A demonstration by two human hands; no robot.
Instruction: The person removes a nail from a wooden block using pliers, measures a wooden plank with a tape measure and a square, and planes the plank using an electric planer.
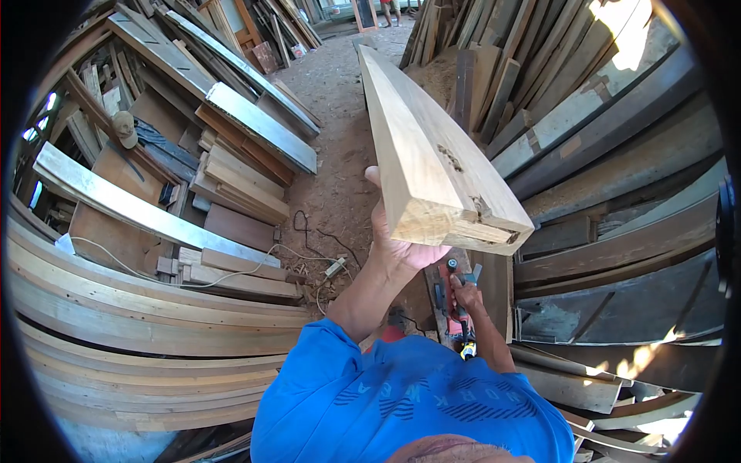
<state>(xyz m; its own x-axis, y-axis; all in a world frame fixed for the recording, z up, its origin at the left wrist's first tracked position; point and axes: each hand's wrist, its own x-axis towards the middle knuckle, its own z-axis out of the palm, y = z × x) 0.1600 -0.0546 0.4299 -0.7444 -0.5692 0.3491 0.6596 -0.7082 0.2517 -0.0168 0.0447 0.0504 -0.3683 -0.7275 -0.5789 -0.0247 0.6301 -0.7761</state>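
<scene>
A long, pale wooden beam [421, 154] stretches away from the camera, its near end raised, with dark rough holes along one face. My left hand [394, 235] is wrapped under and around the beam near that end, thumb up on its left side. Lower and to the right, my right hand [465, 295] is closed on a red and teal power tool [455, 318], which is partly hidden by the hand. The tool rests on a narrow board or bench below the beam.
Stacked planks [154, 324] line the left side. Boards [617, 201] lean along the right. A cord with a white socket block [335, 268] lies on the dusty floor [328, 139]. Far ahead, a person's legs [390, 12] show.
</scene>
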